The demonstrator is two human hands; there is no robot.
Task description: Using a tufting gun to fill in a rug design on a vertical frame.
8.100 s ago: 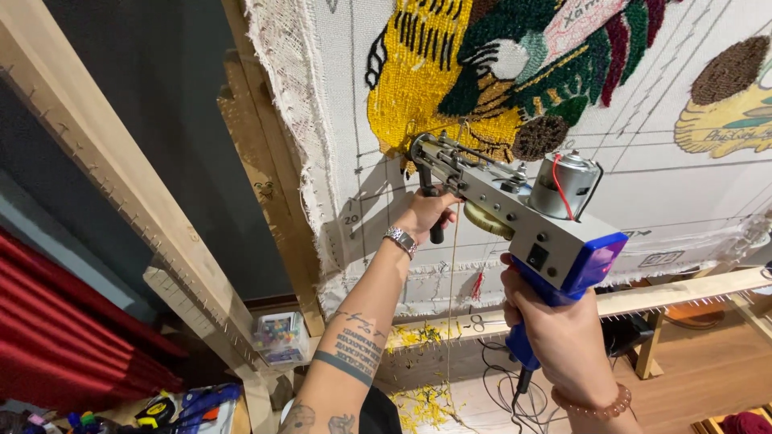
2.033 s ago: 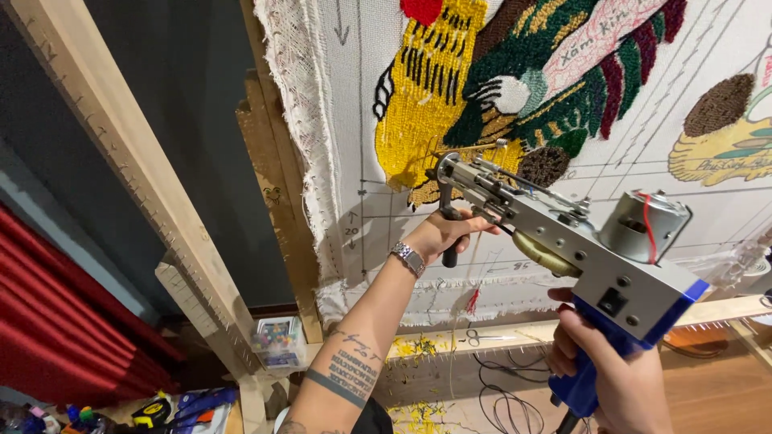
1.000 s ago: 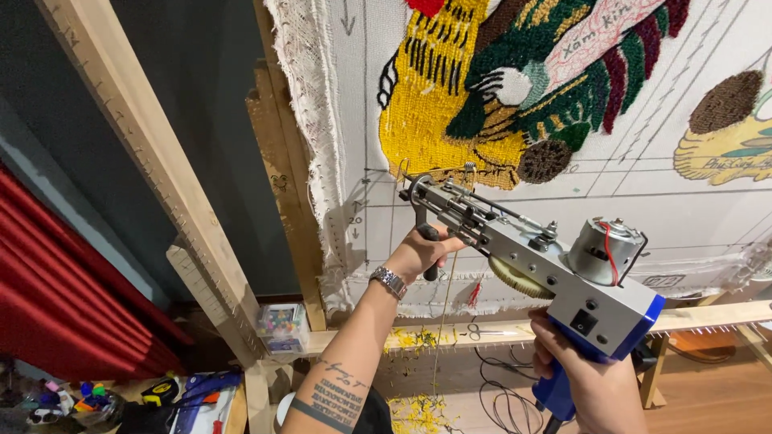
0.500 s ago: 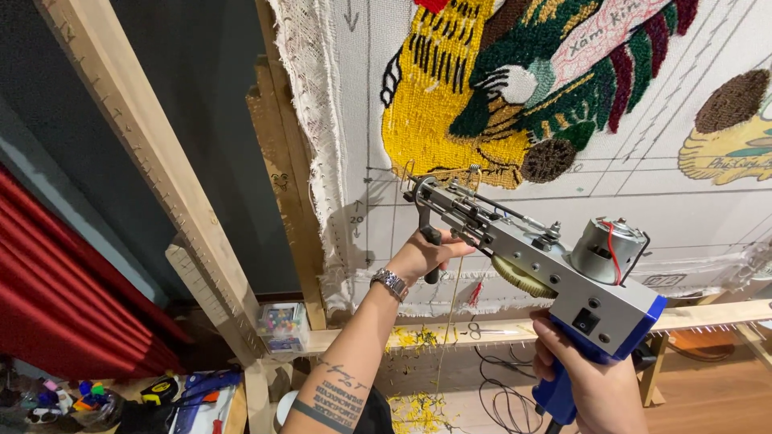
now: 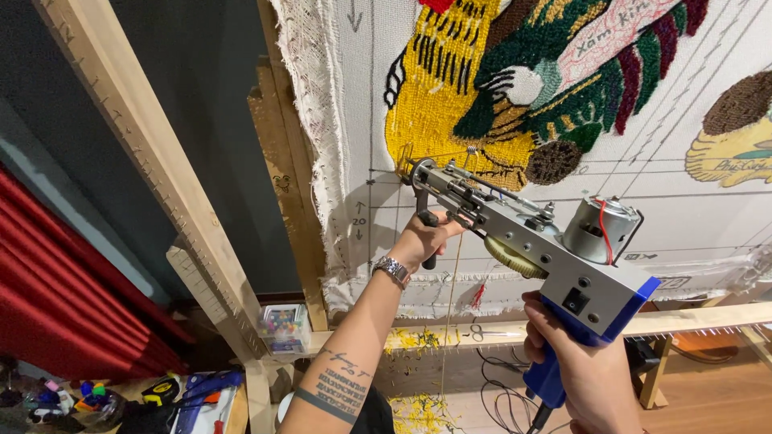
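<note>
Against the stretched backing cloth (image 5: 708, 233), a tufting gun (image 5: 527, 241) is held with its needle tip pressed at the lower edge of the yellow tufted patch (image 5: 434, 104). Its body is a long box of grey brushed metal with screws along the side, a round silver motor on top, a yellow toothed gear underneath and a blue plastic pistol grip at the rear. The long axis runs slantwise, nose pointing up and to the left into the cloth, rear dropping toward the lower right.

The left hand (image 5: 425, 235) is wrapped around the black front handle under the nose, fingers closed tight on it; a steel link watch sits on the wrist and dark tattoos mark the forearm. The right hand (image 5: 583, 378) grips the blue rear handle, fingers curled shut around it.

The cloth is a pale, coarse weave with grey ruled lines and a frayed, fringed left edge. Its tufted areas are looped and shaggy in yellow, green, pink and brown. A raw timber frame (image 5: 145, 161) stands left of the cloth, and yellow yarn scraps (image 5: 418, 341) lie on the lower wooden rail beneath the gun.
</note>
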